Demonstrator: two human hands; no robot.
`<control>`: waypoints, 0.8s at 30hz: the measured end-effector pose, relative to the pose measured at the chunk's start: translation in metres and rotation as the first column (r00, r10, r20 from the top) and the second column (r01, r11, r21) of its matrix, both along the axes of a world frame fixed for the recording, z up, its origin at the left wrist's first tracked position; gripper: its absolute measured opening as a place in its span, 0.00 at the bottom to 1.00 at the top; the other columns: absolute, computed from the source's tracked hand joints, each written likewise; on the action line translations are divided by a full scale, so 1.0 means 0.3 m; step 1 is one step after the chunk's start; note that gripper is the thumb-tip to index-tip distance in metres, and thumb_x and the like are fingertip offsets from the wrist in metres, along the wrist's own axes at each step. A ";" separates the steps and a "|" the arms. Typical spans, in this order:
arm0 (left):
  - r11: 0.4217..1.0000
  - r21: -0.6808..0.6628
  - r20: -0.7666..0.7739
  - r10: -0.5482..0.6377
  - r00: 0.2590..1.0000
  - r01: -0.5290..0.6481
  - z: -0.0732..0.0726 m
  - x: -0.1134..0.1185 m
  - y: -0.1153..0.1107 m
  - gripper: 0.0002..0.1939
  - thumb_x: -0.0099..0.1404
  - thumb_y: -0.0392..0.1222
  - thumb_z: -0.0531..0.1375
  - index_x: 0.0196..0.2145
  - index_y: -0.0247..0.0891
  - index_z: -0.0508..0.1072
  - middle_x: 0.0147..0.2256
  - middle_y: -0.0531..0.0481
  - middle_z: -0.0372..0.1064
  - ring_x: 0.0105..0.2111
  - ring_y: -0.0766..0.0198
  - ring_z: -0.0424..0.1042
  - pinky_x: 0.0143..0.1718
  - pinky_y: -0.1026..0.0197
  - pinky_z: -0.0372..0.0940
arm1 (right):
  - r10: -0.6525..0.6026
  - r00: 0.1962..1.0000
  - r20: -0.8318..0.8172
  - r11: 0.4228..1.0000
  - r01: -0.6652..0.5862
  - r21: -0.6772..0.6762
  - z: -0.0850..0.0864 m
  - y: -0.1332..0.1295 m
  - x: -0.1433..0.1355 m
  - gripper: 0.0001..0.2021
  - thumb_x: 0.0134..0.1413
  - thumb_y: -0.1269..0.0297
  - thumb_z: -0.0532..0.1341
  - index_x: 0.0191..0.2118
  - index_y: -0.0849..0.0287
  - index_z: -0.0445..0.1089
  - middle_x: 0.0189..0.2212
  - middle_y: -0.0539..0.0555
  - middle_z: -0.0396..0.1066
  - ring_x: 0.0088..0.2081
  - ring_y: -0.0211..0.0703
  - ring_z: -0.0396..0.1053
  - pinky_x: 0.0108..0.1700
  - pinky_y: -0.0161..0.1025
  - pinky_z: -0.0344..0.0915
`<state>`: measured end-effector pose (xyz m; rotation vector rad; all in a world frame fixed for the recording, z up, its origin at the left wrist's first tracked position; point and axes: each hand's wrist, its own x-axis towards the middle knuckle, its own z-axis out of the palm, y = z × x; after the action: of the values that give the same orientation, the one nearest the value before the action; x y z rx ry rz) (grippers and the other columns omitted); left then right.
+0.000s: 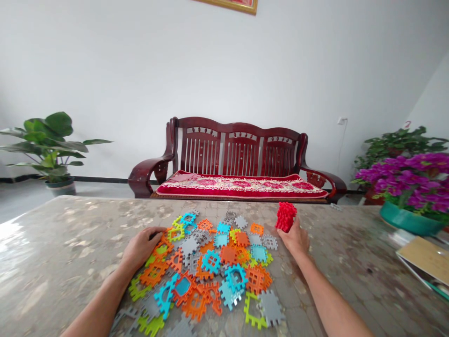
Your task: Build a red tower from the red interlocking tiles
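Many flat notched plastic pieces in orange, blue, green and grey, among them an orange one [228,255], lie in a loose, overlapping spread on the table [333,276]. My right hand [295,238], beyond the right edge of the spread, holds a red bumpy block [286,217] upright. My left hand [141,247] rests at the left edge of the spread, its fingertips by orange and green pieces; its fingers are partly bent, and nothing shows in them.
A teal pot [410,219] of purple flowers and a brown notebook [426,260] stand at the right of the table. Behind it is a wooden bench [242,126] with a red cushion [238,186]. A potted plant [61,187] stands at the left.
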<state>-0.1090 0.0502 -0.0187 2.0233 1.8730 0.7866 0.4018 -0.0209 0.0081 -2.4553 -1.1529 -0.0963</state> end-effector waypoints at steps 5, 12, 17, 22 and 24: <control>1.000 0.020 0.020 -0.009 1.000 0.009 -0.012 -0.008 0.010 0.21 0.60 0.52 0.52 0.42 0.45 0.80 0.45 0.51 0.79 0.46 0.54 0.75 0.50 0.58 0.66 | -0.064 0.998 -0.001 0.998 0.064 -0.029 0.002 -0.008 0.046 0.41 0.49 0.48 0.60 0.65 0.63 0.50 0.47 0.66 0.75 0.51 0.62 0.71 0.49 0.51 0.66; 0.999 0.023 0.038 -0.023 0.999 0.022 -0.034 -0.022 0.023 0.21 0.60 0.53 0.53 0.42 0.44 0.80 0.45 0.50 0.79 0.46 0.54 0.75 0.51 0.57 0.66 | -0.128 0.992 0.005 0.991 0.128 -0.042 0.003 -0.023 0.117 0.37 0.50 0.46 0.59 0.62 0.63 0.55 0.46 0.67 0.75 0.50 0.62 0.72 0.49 0.50 0.67; 0.999 0.030 0.031 -0.018 0.999 0.017 -0.035 -0.024 0.025 0.21 0.60 0.53 0.53 0.42 0.45 0.81 0.45 0.50 0.79 0.46 0.54 0.75 0.51 0.58 0.66 | -0.146 0.989 -0.004 0.989 0.146 -0.031 -0.007 -0.026 0.156 0.36 0.50 0.45 0.59 0.61 0.61 0.57 0.47 0.68 0.74 0.49 0.63 0.72 0.48 0.52 0.67; 0.999 0.029 0.017 -0.026 1.000 0.025 -0.034 -0.026 0.025 0.22 0.61 0.53 0.52 0.42 0.44 0.80 0.46 0.49 0.78 0.47 0.53 0.75 0.51 0.57 0.66 | -0.129 0.992 -0.009 0.991 0.129 -0.026 -0.008 -0.031 0.153 0.36 0.50 0.46 0.59 0.60 0.63 0.57 0.47 0.67 0.74 0.51 0.65 0.71 0.50 0.54 0.66; 0.999 0.029 0.014 -0.027 1.000 0.026 -0.031 -0.026 0.025 0.22 0.61 0.54 0.52 0.42 0.44 0.80 0.46 0.49 0.78 0.48 0.53 0.74 0.52 0.57 0.66 | -0.121 0.993 -0.015 0.992 0.120 -0.030 -0.003 -0.035 0.143 0.35 0.50 0.46 0.59 0.60 0.62 0.58 0.48 0.67 0.74 0.51 0.65 0.71 0.50 0.53 0.66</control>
<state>-0.1167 0.0576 -0.0280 2.0503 1.8336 0.8236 0.4446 -0.0314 0.0070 -2.5455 -1.0051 -0.0951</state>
